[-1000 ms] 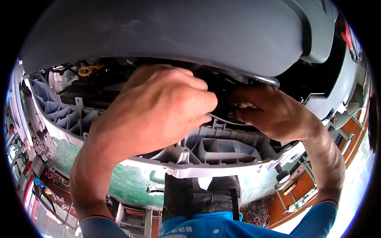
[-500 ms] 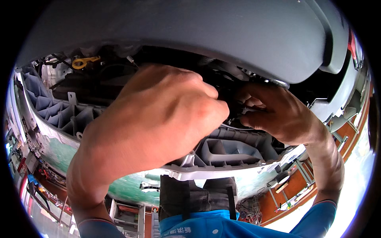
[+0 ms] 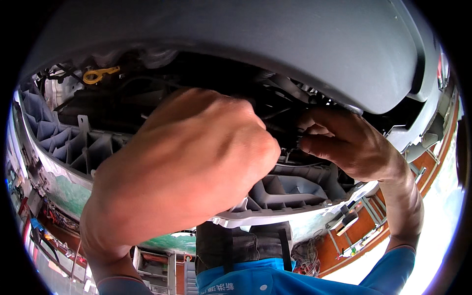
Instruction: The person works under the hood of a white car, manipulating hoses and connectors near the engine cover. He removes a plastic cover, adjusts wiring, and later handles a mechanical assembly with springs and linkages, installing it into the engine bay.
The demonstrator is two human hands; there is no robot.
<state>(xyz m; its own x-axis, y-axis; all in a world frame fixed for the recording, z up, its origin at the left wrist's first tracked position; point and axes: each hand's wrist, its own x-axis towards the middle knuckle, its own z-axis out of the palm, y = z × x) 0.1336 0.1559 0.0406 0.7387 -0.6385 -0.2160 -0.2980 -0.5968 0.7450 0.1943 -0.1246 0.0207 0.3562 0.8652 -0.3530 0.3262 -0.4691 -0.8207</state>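
My left hand (image 3: 191, 157), back upward and fingers curled, reaches into the dark opening of a vehicle's front end, below a large dark grey panel (image 3: 275, 34); what its fingertips hold is hidden. My right hand (image 3: 349, 142) is to its right, thumb and fingers bent together around something small and dark among cables, too shadowed to name. Both are just behind a grey ribbed plastic frame (image 3: 295, 191) with a white lip. Dark hoses and a metal pipe show in the opening between and beyond my hands.
A yellow ring-shaped handle (image 3: 98, 74) lies at the back left of the opening. A green and white bumper surface (image 3: 69, 194) curves below the frame. Beyond it are a coil of cables (image 3: 307, 258), metal racks and scattered tools. My legs and blue clothing show at the lower edge.
The view has shifted slightly, the dark panel sitting further right. My left hand appears a little further right and nearer, its knuckles dipping. My right hand stays bent in the opening.
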